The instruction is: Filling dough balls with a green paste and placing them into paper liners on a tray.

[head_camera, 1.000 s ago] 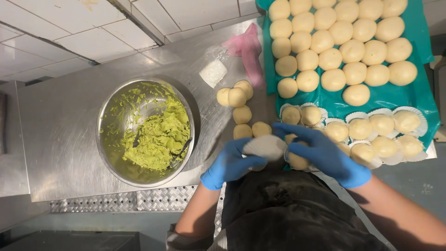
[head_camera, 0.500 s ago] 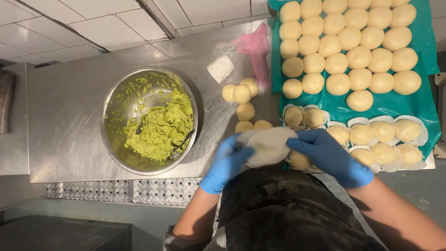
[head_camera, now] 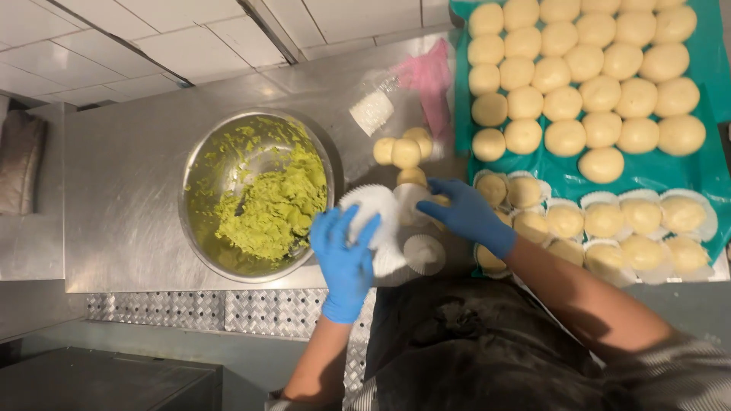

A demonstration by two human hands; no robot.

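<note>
step: separating white paper baking cups (head_camera: 378,204) at frame centre | left hand (head_camera: 346,251) gripping the stack, fingers curled | right hand (head_camera: 466,215) pinching a cup | next: needs one cup peeled cleanly

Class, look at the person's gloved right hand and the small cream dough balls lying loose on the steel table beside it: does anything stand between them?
Nothing visible does. The blue-gloved right hand lies right beside the loose cream dough balls, with only white fluted paper cups nearby at the left hand.

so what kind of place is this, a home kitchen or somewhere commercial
Most likely a commercial bakery or pastry kitchen: a stainless steel worktable, rows of pale round dough balls on a green plastic sheet, and a large round metal bowl of green paste.
</note>
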